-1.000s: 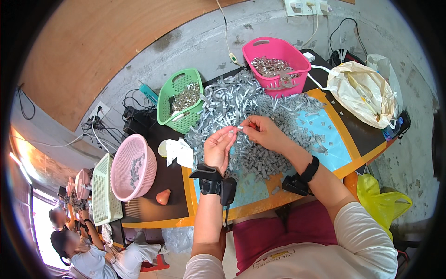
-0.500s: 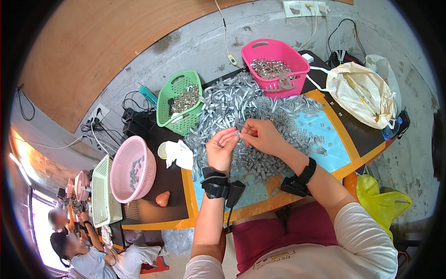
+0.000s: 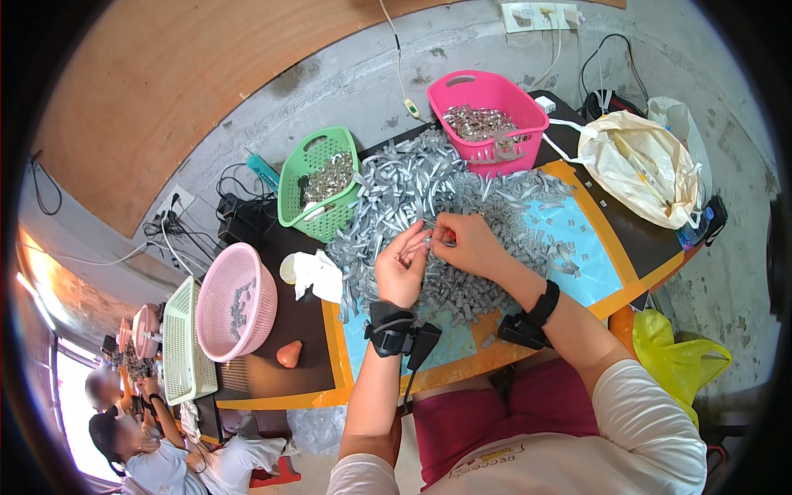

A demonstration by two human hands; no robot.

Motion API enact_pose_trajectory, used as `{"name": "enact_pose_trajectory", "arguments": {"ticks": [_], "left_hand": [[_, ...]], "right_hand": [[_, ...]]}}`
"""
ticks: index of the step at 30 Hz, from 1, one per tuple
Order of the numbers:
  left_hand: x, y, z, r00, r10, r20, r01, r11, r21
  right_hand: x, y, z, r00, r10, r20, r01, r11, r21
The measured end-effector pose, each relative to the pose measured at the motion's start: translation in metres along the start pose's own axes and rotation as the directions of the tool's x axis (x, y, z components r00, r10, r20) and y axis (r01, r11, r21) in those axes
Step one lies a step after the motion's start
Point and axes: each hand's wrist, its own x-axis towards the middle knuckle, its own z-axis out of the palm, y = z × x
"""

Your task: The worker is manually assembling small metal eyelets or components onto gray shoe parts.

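Observation:
My left hand (image 3: 401, 268) and my right hand (image 3: 469, 243) meet fingertip to fingertip over a heap of grey ribbon-like strips (image 3: 404, 177). Between the left thumb and forefinger sits a tiny shiny piece, too small to name. The right fingers are closed in a pinch right beside it, and what they hold is hidden. Below the hands lies a pile of short folded grey strips (image 3: 462, 299). Behind the heap, a pink basket (image 3: 503, 148) holds shiny metal clasps (image 3: 474, 122), and a green basket (image 3: 318, 224) holds similar metal pieces (image 3: 334, 173).
On the left stand a pale pink basket (image 3: 262, 309) with a few grey pieces and a white basket (image 3: 177, 355). A white cloth (image 3: 320, 276) and a reddish object (image 3: 289, 353) lie nearby. At right are a cream bag (image 3: 635, 165) and a yellow bag (image 3: 668, 355). Other people sit far left.
My left hand has shifted slightly right and turned, its fingers now closer to the right hand. The right hand has stayed almost in place, its fingers curled more.

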Motion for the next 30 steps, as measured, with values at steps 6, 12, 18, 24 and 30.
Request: {"name": "enact_pose_trajectory", "arguments": {"ticks": [6,12,18,24,30], "left_hand": [[-0.002,0.008,0.0,0.999,-0.031,-0.043,0.034,0.997,0.075],[0.002,0.006,-0.007,0.99,-0.11,-0.092,0.097,0.986,-0.138],[0.001,0.007,-0.008,0.986,-0.093,-0.138,0.065,0.979,-0.195],[0.001,0.007,-0.006,0.99,-0.095,-0.106,0.079,0.986,-0.145],[0.0,0.005,-0.007,0.992,-0.076,-0.096,0.067,0.993,-0.1]], "right_hand": [[0.0,0.003,0.0,0.998,0.004,0.057,-0.002,0.999,-0.033],[0.0,0.005,0.0,1.0,0.009,0.024,-0.011,0.996,0.087],[0.002,0.0,-0.004,0.992,0.073,0.104,-0.087,0.986,0.14],[0.001,-0.004,-0.004,0.999,-0.006,0.032,0.001,0.988,0.153],[0.001,0.0,-0.004,0.994,-0.091,0.057,0.091,0.996,0.002]]}}
